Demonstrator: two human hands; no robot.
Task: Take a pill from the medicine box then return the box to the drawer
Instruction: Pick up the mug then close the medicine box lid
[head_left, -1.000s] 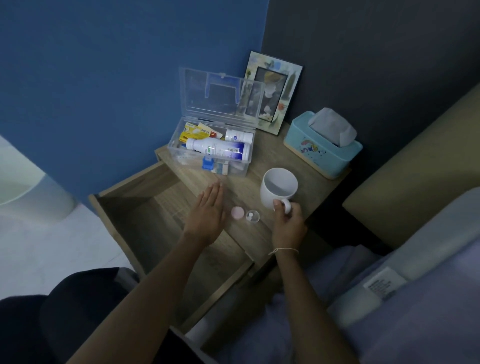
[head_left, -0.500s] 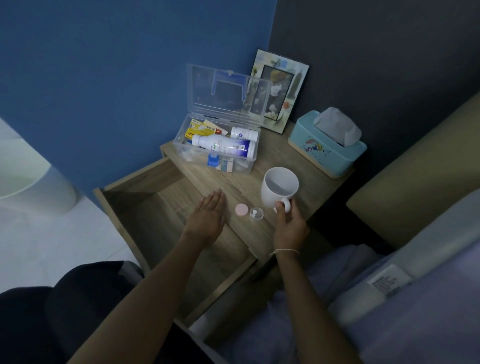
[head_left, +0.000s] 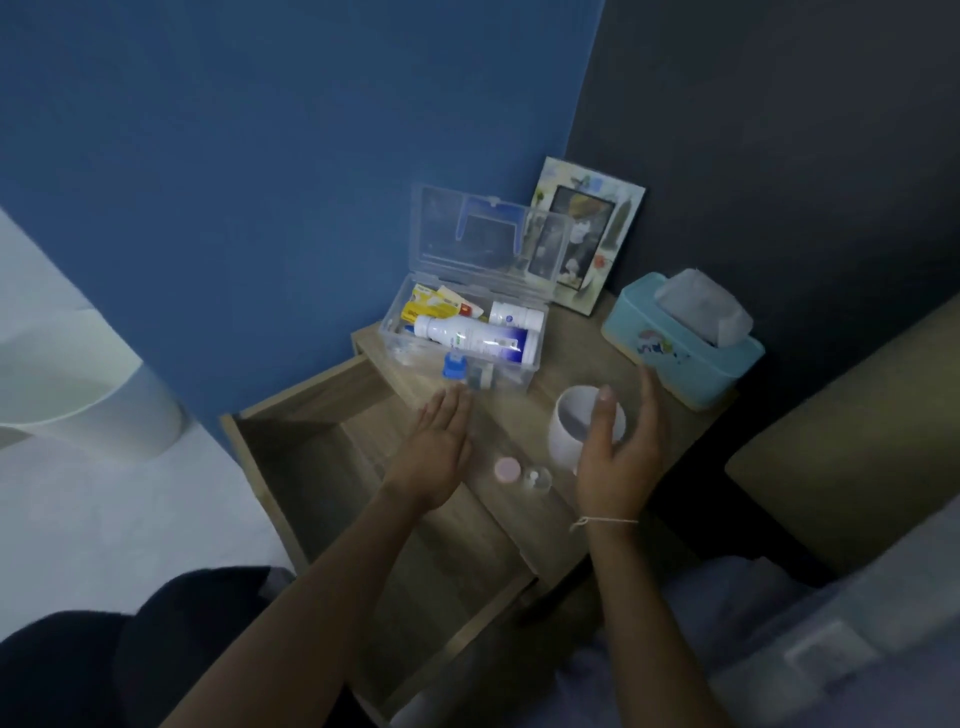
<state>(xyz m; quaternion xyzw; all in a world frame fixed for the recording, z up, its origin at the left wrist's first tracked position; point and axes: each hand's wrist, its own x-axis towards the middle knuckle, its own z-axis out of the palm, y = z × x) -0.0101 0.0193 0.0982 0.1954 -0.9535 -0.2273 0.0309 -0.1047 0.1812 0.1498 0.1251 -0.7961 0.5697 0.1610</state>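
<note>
A clear plastic medicine box stands on the bedside table with its lid up, holding white bottles and yellow packets. In front of it lie a small pink cap and a small clear cup with white pills. A white mug stands to their right. My left hand hovers flat and open over the table edge, just short of the box. My right hand is open with fingers spread, raised in front of the mug and off its handle. The wooden drawer below is pulled out.
A light blue tissue box sits at the back right of the bedside table, and a picture frame leans on the wall behind the medicine box. A bed with pale bedding is on the right. A white rounded object stands left.
My right hand has let go of the mug handle and lifted with fingers spread. My left hand has moved forward toward the medicine box. The view has shifted slightly.
</note>
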